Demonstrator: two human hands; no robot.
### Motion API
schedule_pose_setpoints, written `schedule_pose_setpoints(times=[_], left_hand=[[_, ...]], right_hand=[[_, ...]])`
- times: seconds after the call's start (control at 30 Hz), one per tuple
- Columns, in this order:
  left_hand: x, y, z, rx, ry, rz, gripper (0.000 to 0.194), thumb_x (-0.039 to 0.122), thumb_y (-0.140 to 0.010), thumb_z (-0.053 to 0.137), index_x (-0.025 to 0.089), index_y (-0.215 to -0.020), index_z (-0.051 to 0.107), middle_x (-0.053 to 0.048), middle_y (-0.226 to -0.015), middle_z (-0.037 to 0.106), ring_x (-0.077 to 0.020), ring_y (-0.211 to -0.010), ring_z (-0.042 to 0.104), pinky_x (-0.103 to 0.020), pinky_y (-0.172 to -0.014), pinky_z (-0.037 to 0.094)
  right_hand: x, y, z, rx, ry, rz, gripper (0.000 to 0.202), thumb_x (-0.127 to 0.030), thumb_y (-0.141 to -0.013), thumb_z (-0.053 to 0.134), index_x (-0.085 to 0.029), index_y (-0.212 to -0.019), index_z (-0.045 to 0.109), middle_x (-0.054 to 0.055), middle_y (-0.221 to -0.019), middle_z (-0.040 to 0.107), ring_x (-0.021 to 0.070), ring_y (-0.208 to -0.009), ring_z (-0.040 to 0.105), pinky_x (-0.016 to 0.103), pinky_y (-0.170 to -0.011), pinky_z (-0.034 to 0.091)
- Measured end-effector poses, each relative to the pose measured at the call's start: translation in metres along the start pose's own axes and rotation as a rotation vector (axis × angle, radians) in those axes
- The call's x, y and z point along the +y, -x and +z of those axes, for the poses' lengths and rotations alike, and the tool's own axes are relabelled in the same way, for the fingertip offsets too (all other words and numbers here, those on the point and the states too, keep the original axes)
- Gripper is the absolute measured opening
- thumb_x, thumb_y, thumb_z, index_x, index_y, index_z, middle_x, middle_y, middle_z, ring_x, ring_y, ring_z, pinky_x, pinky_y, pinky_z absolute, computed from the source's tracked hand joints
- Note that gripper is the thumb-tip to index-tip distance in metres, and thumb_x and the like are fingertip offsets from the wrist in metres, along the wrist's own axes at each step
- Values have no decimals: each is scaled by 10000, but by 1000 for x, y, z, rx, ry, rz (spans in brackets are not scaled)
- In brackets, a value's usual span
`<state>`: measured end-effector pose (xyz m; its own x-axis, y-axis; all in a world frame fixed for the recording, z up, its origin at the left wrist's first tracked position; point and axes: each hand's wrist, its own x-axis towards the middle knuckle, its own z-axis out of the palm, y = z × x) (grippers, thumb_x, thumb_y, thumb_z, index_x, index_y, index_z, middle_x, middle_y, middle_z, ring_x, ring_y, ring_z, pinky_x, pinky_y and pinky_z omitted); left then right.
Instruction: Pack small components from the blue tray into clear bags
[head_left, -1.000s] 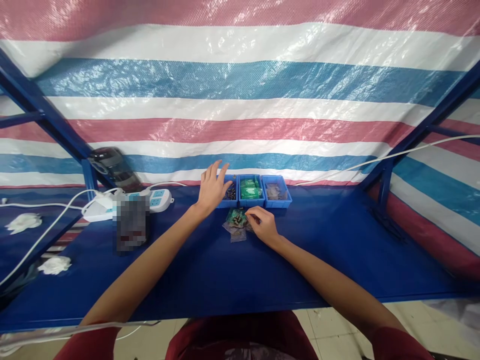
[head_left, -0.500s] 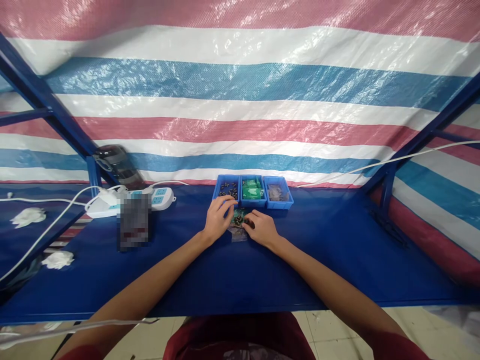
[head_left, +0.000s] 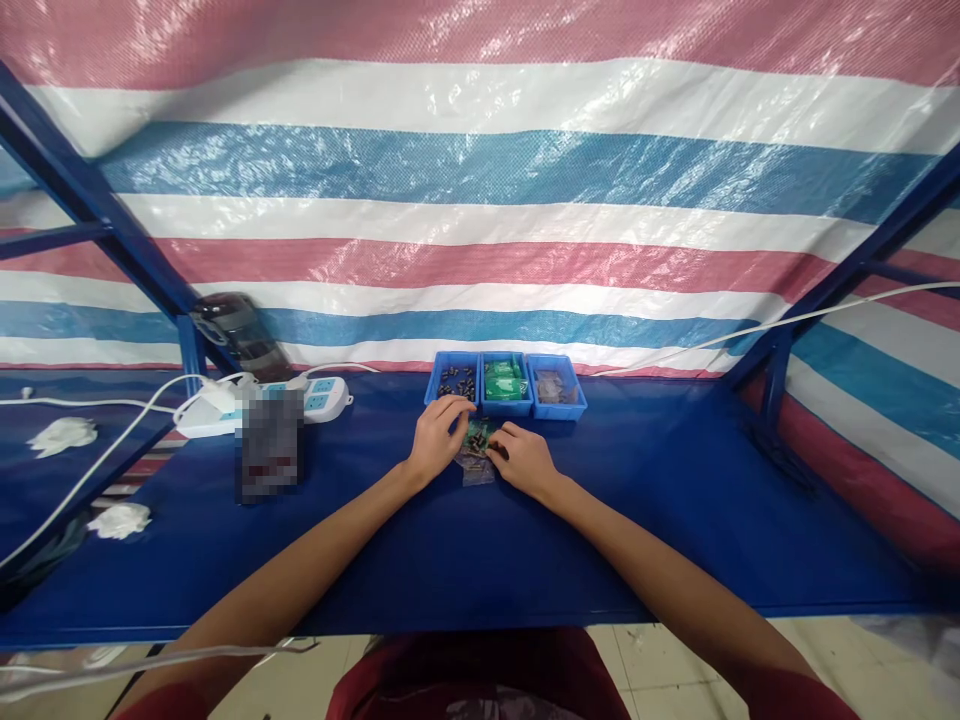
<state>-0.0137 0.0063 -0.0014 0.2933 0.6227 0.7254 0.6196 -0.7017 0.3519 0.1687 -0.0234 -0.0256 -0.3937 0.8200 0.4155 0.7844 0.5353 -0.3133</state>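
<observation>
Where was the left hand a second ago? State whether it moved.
Yes. The left hand pulled back from the left blue bin toward the person, now at the small bag in front of the bins.

No readable text, label or number anywhere.

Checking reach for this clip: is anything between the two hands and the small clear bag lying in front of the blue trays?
Nothing visible is. The left hand and right hand both sit at the small clear bag, fingers on or beside it. The three blue trays stand just behind, clear of both hands.
</observation>
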Motion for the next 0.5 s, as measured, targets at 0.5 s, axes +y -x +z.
schedule_pose_setpoints(times=[0.5], left_hand=[[-41, -106, 44, -572, -525, -110, 307, 239, -831, 513, 208, -1103, 650, -93, -1194, 566, -284, -1127, 470, -417, -922, 403]], right_hand=[[1, 0, -1, -2, -16, -15, 69, -244, -835, 594, -193, -848, 639, 32, -825, 606, 152, -711, 586, 253, -610, 407]])
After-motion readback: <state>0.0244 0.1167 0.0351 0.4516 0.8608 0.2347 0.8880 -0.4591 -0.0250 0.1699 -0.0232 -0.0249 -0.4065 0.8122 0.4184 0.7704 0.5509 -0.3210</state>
